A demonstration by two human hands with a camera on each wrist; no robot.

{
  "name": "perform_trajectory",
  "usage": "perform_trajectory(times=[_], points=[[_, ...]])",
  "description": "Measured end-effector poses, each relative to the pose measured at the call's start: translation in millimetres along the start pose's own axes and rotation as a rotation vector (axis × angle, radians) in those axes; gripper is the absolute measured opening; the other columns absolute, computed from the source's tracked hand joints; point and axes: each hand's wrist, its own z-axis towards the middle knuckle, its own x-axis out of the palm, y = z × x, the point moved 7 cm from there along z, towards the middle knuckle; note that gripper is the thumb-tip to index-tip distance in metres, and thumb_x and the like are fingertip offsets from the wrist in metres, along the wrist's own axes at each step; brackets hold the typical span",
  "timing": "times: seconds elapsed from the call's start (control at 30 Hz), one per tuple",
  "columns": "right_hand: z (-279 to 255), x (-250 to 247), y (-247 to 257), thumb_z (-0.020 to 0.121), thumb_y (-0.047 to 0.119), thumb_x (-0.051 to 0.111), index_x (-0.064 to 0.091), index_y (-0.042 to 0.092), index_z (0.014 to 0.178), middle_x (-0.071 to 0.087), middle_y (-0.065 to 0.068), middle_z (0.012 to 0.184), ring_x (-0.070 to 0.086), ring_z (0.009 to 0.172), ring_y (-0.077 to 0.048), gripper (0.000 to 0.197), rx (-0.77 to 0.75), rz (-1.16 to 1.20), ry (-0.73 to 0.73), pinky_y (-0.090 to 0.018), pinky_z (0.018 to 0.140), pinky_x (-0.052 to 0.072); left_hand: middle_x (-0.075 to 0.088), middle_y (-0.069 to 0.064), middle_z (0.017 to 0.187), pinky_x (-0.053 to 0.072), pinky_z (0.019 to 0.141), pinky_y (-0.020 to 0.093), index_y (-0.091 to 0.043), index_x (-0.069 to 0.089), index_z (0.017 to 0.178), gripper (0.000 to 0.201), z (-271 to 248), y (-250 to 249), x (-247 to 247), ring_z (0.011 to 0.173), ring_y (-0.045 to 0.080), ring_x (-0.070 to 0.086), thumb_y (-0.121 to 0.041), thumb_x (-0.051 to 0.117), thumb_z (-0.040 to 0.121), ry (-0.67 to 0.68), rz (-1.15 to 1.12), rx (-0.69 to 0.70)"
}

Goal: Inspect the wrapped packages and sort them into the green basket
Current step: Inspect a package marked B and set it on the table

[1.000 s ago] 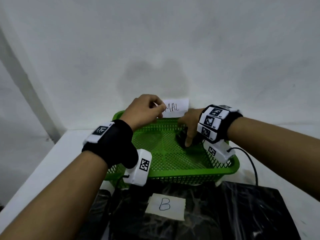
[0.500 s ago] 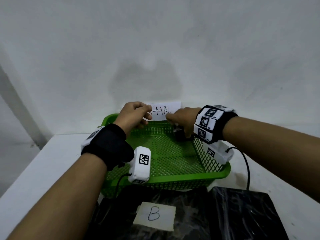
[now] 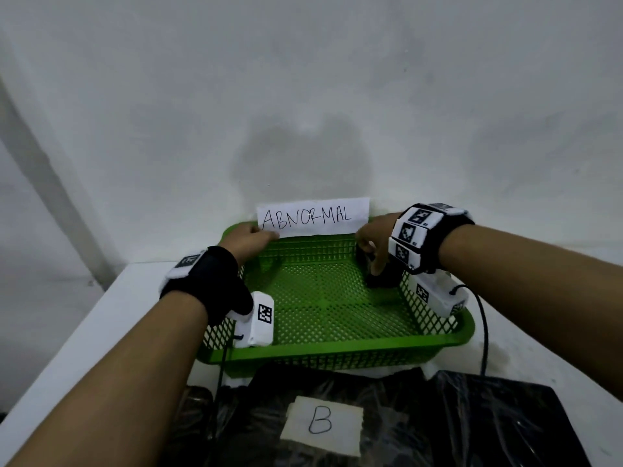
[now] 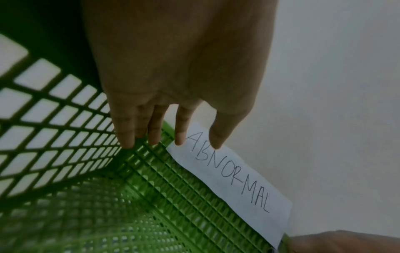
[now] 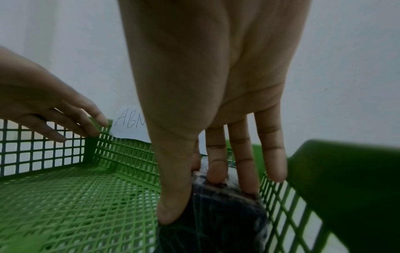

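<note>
The green basket (image 3: 337, 348) stands against the wall, with a paper label reading ABNORMAL (image 3: 313, 217) on its back rim. My left hand (image 3: 251, 237) is at the back left corner. Its straight fingertips (image 4: 179, 138) touch the rim and the left end of the label (image 4: 233, 176). My right hand (image 3: 374, 251) reaches into the back right corner. It holds a small black wrapped package (image 3: 384, 279) that rests on the basket floor. The thumb (image 5: 171, 205) lies along the left side of the package (image 5: 216, 222) and two fingers press on its far top.
Larger black wrapped packages (image 3: 488, 426) lie in front of the basket, one with a paper tag marked B (image 3: 322, 421). The white table (image 3: 101, 325) ends at the left. A black cable (image 3: 483, 332) runs past the basket's right side.
My left hand slid left along the label, uncovering the whole word. My right hand carried the small package rightward and down into the back right corner.
</note>
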Motion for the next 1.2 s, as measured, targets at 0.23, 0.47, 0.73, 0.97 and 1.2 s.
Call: perform_trajectory(times=[0.23,0.47,0.73,0.97,1.2], points=[[-25.2,-19.1,3.6,0.084,0.04,0.074,0.07,0.025,0.107,0.07,-0.003,0.113,0.066,0.094,-0.023,0.028,0.022,0.027,-0.12,-0.027,0.082,0.05,0.068,0.011,0.102,0.046,0.072,0.03,-0.009,0.065,0.104,0.021,-18.2,-33.0,-7.3,0.083,0.024,0.06,-0.029,0.061,0.098,0.008,0.039,0.133],[-88.7,-70.5,39.6,0.086,0.05,0.074,0.07,0.03,0.115,0.068,0.009,0.093,0.063,0.094,-0.016,0.035,-0.115,0.193,-0.206,-0.031,0.089,0.051,0.072,0.006,0.093,0.048,0.059,0.026,-0.011,0.064,0.104,0.019,-76.8,-84.9,-44.1,0.075,0.019,0.065,-0.028,0.055,0.101,-0.011,0.079,0.296],[-177.3,-83.7,125.1,0.086,0.06,0.068,0.068,0.029,0.118,0.054,0.018,0.087,0.05,0.077,0.002,0.044,-0.34,0.21,-0.236,-0.028,0.081,0.039,0.073,0.001,0.085,0.045,0.056,0.023,-0.013,0.067,0.102,0.021,-178.1,-69.0,-87.5,0.066,0.014,0.061,-0.03,0.055,0.1,-0.115,0.111,0.313],[-229.7,-40.9,173.4,0.07,0.079,0.067,0.058,0.03,0.116,0.062,0.013,0.099,0.058,0.09,-0.009,0.068,-0.392,0.119,-0.139,-0.033,0.084,0.048,0.072,-0.001,0.075,0.047,0.055,0.021,-0.013,0.07,0.095,0.015,-247.0,-8.8,-87.9,0.061,0.011,0.062,-0.028,0.066,0.094,-0.177,0.119,0.331],[-253.4,14.2,174.8,0.069,0.077,0.071,0.051,0.029,0.131,0.062,0.003,0.121,0.061,0.107,-0.023,0.081,-0.288,-0.177,-0.092,-0.037,0.086,0.051,0.067,0.007,0.081,0.046,0.061,0.024,0.0,0.072,0.098,0.046,-248.1,41.4,-26.5,0.071,0.021,0.057,-0.043,0.055,0.1,0.237,0.385,0.035]])
